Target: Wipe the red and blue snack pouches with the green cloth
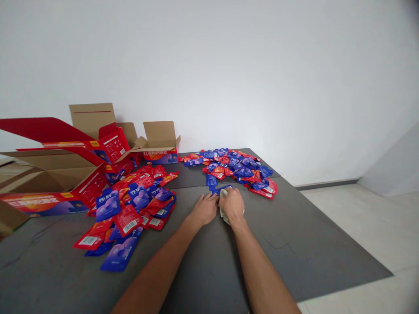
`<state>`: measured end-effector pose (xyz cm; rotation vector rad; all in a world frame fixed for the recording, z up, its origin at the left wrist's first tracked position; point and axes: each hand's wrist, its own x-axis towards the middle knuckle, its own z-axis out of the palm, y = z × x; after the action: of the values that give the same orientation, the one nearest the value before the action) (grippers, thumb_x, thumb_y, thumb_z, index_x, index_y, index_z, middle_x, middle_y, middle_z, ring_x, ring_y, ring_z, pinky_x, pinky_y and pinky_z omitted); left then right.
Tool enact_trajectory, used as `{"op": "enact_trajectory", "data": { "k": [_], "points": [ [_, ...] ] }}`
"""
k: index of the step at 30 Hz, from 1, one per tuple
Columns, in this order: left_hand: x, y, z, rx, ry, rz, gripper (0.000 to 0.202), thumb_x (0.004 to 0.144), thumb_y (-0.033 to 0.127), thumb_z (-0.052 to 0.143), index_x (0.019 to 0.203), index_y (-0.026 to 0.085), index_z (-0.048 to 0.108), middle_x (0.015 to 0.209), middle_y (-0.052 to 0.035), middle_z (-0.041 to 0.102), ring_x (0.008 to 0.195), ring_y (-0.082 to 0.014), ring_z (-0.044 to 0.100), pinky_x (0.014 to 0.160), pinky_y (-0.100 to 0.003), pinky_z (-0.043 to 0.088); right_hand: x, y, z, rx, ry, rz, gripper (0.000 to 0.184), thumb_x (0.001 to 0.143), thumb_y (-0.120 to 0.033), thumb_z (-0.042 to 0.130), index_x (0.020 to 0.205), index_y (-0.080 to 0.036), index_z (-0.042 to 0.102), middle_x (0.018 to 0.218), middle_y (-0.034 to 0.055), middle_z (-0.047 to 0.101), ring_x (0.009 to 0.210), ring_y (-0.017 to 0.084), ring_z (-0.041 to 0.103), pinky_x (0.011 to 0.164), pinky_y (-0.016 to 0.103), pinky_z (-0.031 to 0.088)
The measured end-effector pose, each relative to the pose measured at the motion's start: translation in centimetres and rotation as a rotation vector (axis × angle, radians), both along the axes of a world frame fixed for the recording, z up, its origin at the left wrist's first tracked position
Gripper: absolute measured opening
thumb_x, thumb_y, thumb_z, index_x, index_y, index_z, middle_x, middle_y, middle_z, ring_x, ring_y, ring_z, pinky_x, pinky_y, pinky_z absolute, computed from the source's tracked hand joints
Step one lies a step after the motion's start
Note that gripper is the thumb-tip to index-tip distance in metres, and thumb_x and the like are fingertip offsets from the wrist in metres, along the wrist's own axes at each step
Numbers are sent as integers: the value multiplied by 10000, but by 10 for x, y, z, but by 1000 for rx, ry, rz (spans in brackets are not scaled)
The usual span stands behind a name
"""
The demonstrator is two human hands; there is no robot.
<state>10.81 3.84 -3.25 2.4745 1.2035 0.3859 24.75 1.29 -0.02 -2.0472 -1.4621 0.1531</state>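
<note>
Both my hands rest side by side on the dark grey mat (294,244), near its middle. My right hand (233,205) is closed over a pale cloth-like object (224,193) that shows above and below the hand, beside a blue sachet (220,189) at the fingertips. My left hand (206,208) lies next to it with fingers curled, touching the same spot; what it holds, if anything, is hidden. Just beyond my hands lies a pile of small blue and red sachets (235,168).
A second heap of larger blue and red packets (131,207) spreads at the left. Open red and cardboard boxes (59,174) stand behind it along the white wall. A small open box (160,146) sits at the back. Pale floor (360,218) lies right of the mat.
</note>
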Motion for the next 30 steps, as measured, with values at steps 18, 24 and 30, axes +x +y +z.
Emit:
{"op": "enact_trajectory", "data": {
  "k": [18,24,30],
  "points": [
    [-86,-40,-3,187,62,420,444,934,401,436,1332,299,605,1551,-117,403,1487,-393,170,1152,-648,117,-49,-15,11,-161,19,467,191,785,-268,611,901,-231,759,848,68,756,799,200,689,706,243,439],
    [-87,-33,-11,161,-28,490,514,920,429,457,1378,217,553,1528,-188,413,1479,-415,170,1151,-659,73,-37,-8,11,-224,237,372,189,778,-313,587,830,-224,745,699,11,700,671,165,637,598,222,404],
    [-83,-35,-12,236,28,561,544,906,435,485,1314,88,580,1451,-252,480,1451,-420,239,1165,-608,122,-42,-6,2,-255,199,359,141,734,-271,607,778,-227,734,691,32,690,707,188,645,623,239,402]
  ]
}}
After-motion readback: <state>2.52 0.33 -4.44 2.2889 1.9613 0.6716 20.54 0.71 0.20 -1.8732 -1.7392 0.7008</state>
